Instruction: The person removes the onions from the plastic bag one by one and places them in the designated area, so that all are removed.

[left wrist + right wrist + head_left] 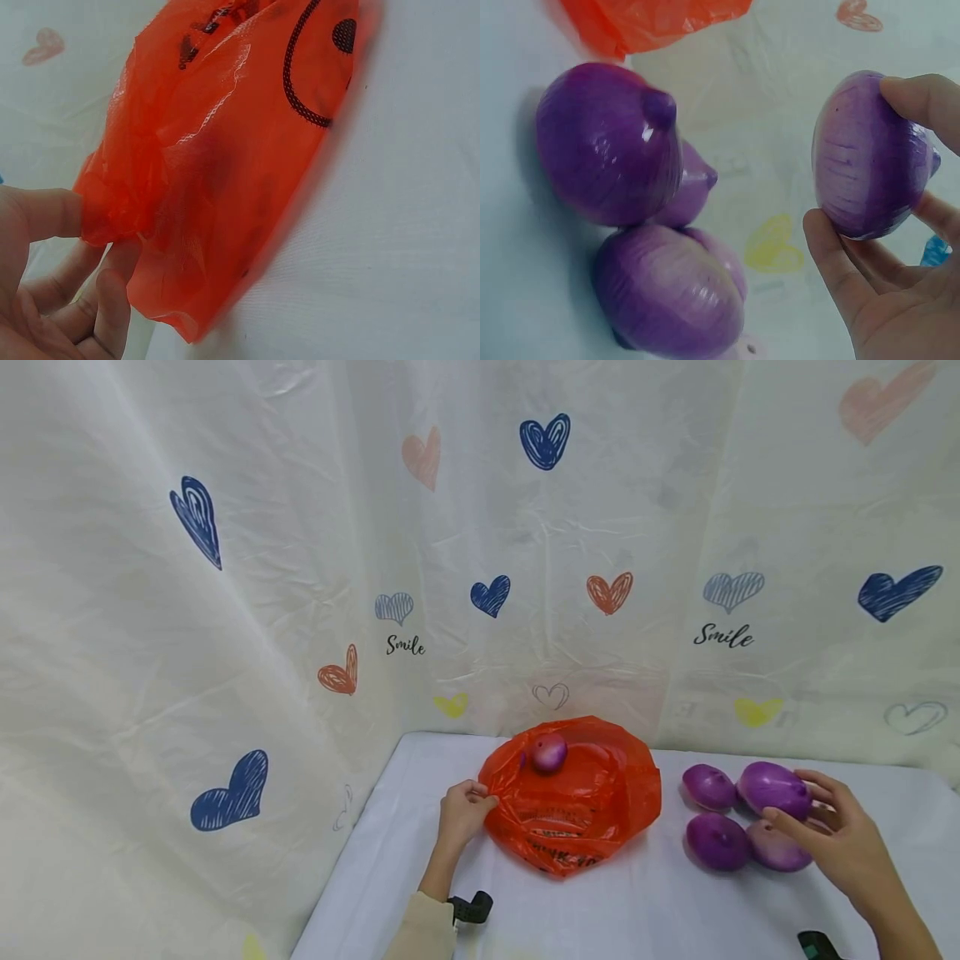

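On the left, my left hand pinches the edge of a red plastic bag between thumb and fingers. The left wrist view shows the same pinch on the thin red bag from close by. Inside the bag's mouth lies a purple onion. My right hand holds another glossy purple onion with thumb and fingertips; in the right wrist view this held onion is apart from the others. Beside it rest more onions, a dark one, a paler one partly behind my fingers, and one at the back.
A white cloth covers the table. Behind and to the left hangs a pale curtain printed with hearts and "Smile". The onion group overlaps in the right wrist view, some partly hidden.
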`<state>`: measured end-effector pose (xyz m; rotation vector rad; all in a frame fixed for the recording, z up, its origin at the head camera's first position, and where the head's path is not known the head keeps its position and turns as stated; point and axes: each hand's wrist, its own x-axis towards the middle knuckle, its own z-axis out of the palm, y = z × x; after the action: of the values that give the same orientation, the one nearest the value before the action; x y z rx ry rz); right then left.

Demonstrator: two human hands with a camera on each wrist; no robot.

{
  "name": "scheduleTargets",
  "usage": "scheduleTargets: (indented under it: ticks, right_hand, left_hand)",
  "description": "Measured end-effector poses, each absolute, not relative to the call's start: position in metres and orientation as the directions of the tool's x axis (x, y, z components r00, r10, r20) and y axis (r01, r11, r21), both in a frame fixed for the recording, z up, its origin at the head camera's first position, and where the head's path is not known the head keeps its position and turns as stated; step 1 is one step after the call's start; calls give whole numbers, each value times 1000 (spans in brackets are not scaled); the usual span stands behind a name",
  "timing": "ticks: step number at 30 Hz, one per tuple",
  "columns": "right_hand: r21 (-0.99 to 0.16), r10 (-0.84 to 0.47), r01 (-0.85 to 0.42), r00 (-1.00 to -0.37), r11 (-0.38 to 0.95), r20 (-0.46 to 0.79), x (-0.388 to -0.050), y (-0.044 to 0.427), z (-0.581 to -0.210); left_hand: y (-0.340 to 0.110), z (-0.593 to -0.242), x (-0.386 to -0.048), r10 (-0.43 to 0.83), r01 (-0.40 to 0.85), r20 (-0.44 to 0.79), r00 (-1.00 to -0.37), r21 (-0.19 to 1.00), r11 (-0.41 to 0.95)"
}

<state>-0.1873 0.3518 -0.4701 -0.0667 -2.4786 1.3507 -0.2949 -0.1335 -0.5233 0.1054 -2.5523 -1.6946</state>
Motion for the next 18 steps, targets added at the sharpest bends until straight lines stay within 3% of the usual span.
scheduleTargets:
  ticks: [18]
  right_hand:
    - [-779, 343, 139, -934, 611, 102, -189, 394, -486]
  left_hand:
    - [-131, -521, -293, -108, -21, 24, -994, 919, 393]
